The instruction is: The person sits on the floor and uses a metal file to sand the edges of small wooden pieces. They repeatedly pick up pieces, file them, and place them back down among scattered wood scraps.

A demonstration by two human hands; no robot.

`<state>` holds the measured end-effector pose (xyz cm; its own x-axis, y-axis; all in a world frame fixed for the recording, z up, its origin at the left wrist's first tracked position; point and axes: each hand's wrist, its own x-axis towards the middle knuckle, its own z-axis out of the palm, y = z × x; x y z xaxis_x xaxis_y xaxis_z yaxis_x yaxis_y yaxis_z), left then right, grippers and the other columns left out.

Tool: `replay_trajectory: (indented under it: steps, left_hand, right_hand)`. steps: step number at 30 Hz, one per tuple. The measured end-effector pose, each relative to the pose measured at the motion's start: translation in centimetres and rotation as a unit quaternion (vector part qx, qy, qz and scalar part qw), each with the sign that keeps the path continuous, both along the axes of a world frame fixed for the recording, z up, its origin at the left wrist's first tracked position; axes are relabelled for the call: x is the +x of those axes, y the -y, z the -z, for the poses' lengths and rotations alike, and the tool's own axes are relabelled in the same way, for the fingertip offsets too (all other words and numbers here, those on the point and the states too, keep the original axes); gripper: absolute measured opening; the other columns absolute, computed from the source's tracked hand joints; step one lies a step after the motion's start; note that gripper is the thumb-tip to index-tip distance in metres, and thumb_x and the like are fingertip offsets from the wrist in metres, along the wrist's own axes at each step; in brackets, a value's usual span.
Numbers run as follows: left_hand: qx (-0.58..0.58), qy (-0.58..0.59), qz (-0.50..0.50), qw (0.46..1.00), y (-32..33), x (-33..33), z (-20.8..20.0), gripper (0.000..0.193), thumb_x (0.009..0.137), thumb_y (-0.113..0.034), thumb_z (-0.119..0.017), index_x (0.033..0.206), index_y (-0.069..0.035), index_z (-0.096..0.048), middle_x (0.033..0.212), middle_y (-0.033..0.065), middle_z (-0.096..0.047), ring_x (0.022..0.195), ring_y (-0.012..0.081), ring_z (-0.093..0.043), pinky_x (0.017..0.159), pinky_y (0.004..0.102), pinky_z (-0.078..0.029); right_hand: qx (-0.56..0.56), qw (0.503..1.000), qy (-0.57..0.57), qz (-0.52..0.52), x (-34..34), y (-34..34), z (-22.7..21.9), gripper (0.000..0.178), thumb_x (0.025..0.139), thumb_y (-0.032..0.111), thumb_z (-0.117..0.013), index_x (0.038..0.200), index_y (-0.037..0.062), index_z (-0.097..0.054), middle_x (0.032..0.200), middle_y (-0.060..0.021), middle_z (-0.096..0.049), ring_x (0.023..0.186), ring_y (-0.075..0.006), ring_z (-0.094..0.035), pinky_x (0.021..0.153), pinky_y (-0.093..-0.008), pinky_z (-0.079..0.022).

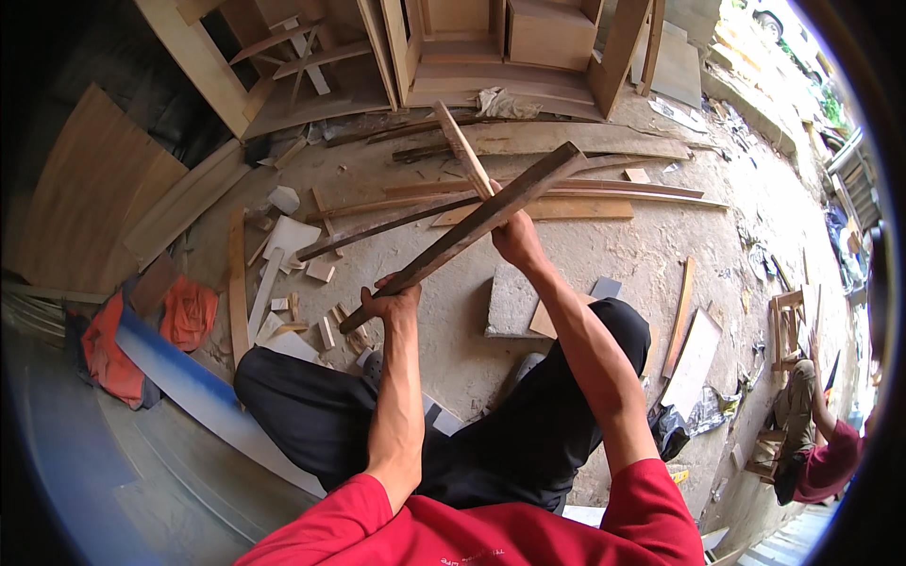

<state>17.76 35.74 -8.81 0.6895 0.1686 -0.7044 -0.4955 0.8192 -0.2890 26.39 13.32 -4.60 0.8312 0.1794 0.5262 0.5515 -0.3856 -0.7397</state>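
Observation:
My left hand is wrapped round the lower end of a long, dark-brown wooden plank, which slants up to the right in front of me. My right hand is a closed fist just below the plank's middle. In line with that fist, a narrow light-brown wooden strip crosses the plank and points up to the left. The plank and the fist hide part of the strip's near end. A pale block lies on the ground below my right hand, between my bent legs.
Several boards lie across the ground ahead, before open wooden cabinets. Offcuts litter the left, near an orange cloth bundle. A white board lies right. Another person sits at the far right.

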Motion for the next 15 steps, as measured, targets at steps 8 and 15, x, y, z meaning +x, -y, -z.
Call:
replay_trajectory:
  steps: [8,15]
  left_hand:
    - [0.069,0.027,0.209,0.975,1.3,0.5,1.0,0.063,0.091,-0.059,-0.036,0.102,-0.004,-0.065,0.099,0.0106,-0.068,0.088,0.0236,-0.067,0.071,0.034,-0.055]
    - [0.418,0.063,0.644,0.637,-6.5,0.3,-0.3,0.089,0.085,-0.075,-0.031,0.111,0.005,-0.06,0.109,0.0172,-0.065,0.089,0.0276,-0.064,0.067,0.0331,-0.055]
  right_hand:
    - [-0.057,0.991,0.108,0.061,1.4,-2.5,-2.8,0.064,0.068,-0.009,-0.049,0.131,0.0042,-0.05,0.131,-0.0206,-0.053,0.124,-0.0354,-0.048,0.104,-0.0423,-0.039]
    - [-0.167,0.965,0.17,0.115,1.5,-4.2,-7.9,0.071,0.068,-0.003,-0.058,0.135,0.0192,-0.05,0.138,-0.0037,-0.05,0.129,-0.027,-0.045,0.105,-0.0547,-0.034]
